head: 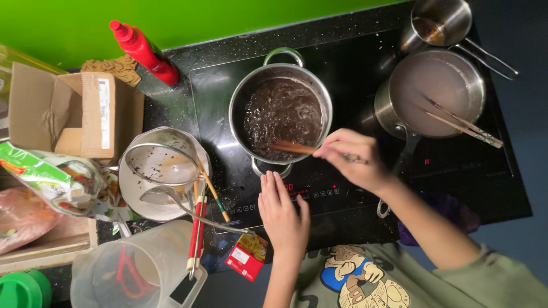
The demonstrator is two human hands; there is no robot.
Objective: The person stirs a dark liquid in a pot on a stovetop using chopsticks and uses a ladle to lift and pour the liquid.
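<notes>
Pinching wooden chopsticks (291, 148), right hand (354, 159) fingers (326, 152) reach over the pot (281, 118).

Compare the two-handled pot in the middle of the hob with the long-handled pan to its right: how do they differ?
The middle pot holds dark, bubbling liquid; the right pan holds pale, calm liquid. The pot has two loop handles; the pan has one long handle toward the person. The right hand holds a wooden utensil in the pot; chopsticks lie untouched across the pan. Both are steel, lidless, on the black hob.

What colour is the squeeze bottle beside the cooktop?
Red, cap included: squeeze bottle, head view.
</notes>
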